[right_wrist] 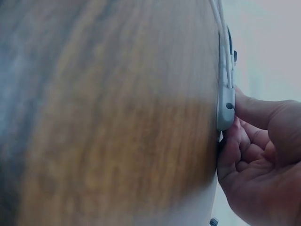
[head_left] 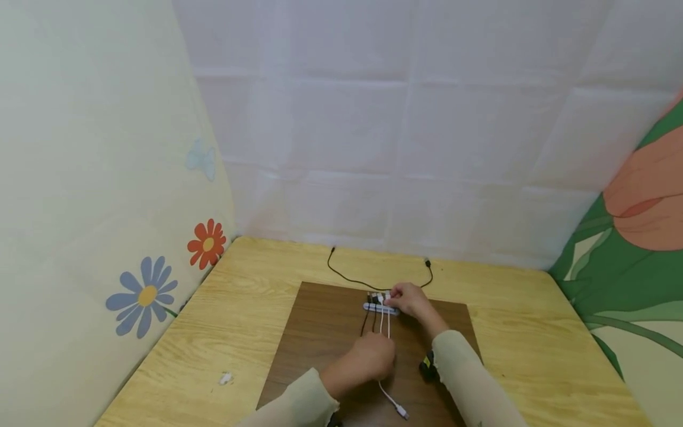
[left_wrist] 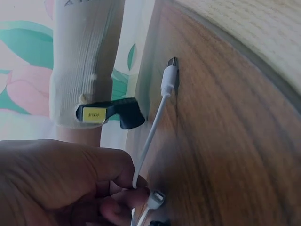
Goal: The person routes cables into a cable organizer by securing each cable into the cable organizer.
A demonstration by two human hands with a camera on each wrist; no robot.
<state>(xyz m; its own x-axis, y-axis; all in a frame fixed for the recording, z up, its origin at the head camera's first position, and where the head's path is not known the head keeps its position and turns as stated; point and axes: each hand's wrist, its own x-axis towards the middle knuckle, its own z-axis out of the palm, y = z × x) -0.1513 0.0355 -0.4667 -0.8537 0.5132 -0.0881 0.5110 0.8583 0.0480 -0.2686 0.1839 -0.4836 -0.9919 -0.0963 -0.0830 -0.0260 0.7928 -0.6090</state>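
Observation:
A pale grey cable holder (head_left: 381,308) lies on the brown board (head_left: 320,320), with black and white cables running through its slots and their plugs at the far side. My right hand (head_left: 409,298) is at the holder's right end, thumb and fingertips pinching a white cable there; the right wrist view shows the thumb against the holder (right_wrist: 226,113). Nearer to me, my left hand (head_left: 372,356) pinches a white cable (left_wrist: 153,131) between thumb and fingers. Its white plug (head_left: 401,411) points toward me on the board. A second white plug (left_wrist: 156,199) shows beside the left fingertips.
Behind the board a black cable (head_left: 349,279) curves across the wooden table (head_left: 213,338). A small white piece (head_left: 226,378) lies at the left. Pale sheets hang behind, with flower prints at both sides. Each wrist wears a black strap (left_wrist: 127,113).

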